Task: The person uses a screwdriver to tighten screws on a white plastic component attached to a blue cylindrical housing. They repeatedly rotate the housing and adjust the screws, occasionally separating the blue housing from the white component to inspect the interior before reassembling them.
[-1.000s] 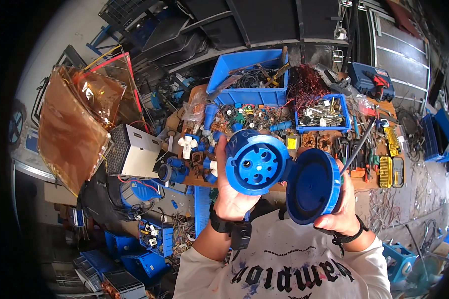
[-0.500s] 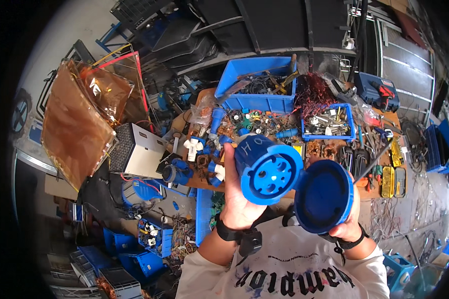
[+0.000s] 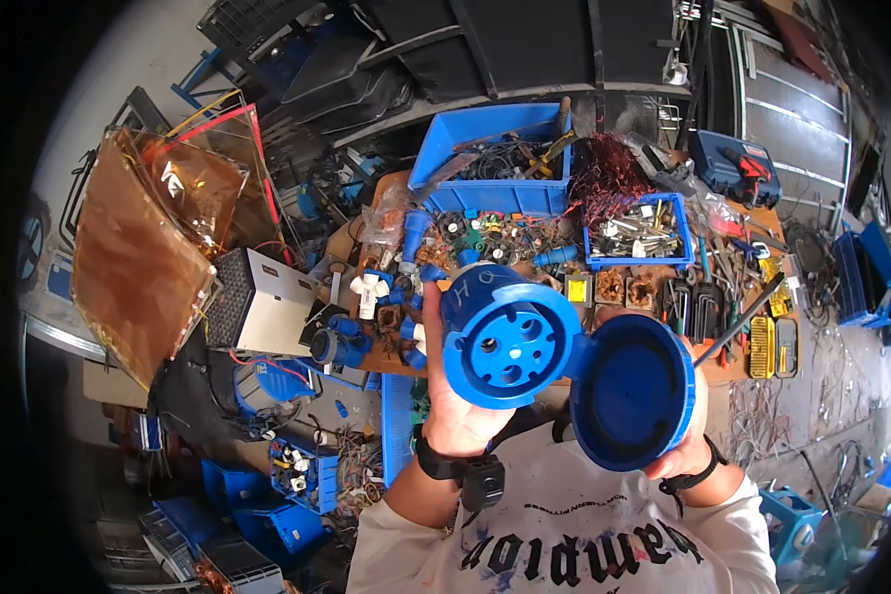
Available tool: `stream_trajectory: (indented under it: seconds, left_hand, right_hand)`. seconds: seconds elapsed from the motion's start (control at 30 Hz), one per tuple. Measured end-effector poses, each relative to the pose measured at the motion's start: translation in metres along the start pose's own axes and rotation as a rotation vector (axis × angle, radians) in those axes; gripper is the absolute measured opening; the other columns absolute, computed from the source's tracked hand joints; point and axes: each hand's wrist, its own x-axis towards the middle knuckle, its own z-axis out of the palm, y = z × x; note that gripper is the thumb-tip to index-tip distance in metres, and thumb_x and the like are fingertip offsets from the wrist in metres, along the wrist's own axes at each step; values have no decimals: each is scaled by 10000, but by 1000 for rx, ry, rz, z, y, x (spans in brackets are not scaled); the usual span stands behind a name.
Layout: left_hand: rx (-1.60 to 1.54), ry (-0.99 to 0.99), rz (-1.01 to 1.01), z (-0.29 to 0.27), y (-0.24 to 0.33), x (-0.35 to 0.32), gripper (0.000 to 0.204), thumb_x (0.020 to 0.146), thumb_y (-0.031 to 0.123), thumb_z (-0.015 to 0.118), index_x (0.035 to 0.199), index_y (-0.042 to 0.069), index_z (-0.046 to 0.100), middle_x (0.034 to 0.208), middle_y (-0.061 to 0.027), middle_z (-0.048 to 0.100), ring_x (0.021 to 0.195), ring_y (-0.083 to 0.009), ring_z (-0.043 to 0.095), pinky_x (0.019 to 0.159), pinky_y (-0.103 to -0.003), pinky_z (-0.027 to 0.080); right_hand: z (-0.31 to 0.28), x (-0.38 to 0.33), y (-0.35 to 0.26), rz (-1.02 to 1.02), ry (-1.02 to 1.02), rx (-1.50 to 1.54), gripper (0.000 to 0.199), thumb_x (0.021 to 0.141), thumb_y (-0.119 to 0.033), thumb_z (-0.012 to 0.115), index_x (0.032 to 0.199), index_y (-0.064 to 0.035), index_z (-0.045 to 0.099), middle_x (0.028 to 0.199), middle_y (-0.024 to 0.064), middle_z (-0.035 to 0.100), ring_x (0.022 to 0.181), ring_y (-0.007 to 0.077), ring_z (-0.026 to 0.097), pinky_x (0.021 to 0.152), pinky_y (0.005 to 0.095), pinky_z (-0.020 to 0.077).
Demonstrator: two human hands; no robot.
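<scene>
Having turned the lid (image 3: 632,393) more face-on since a second ago, keep the blue connector (image 3: 510,342) gripped in the left hand (image 3: 457,408) by the bench (image 3: 728,368) and the lid in the gripping right hand (image 3: 697,426), sparing the hinge (image 3: 579,357).

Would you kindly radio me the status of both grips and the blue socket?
Left grip holding blue industrial socket. Right grip on its open lid. Metal rod juts past lid. Socket face unobstructed.

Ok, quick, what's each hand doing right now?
Left hand: holding the socket.
Right hand: holding the lid and, apparently, a rod.
</scene>
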Motion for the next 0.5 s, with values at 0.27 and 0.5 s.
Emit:
stream_trajectory:
  seconds: [0.27, 0.5]
  left_hand:
    - [9, -13, 0, -4, 3, 3, 820, 975, 712, 389, 1298, -6, 617, 1300, -275, 622, 1230, -426, 600, 1013, -520, 537]
    - [-17, 11, -21, 4, 4, 7, 823, 959, 726, 412, 1287, 4, 630, 1296, -273, 625, 1241, -427, 591, 1020, -531, 527]
  right_hand:
    - [1, 6, 0, -24, -5, 57, 1011, 575, -371, 993, 1359, -82, 423, 1508, 310, 330, 1378, 394, 423, 1104, 501, 409]
    - [-5, 10, 0, -20, -3, 37, 1036, 576, -391, 990, 1375, -49, 426, 1514, 305, 344, 1377, 379, 433, 1106, 492, 406]
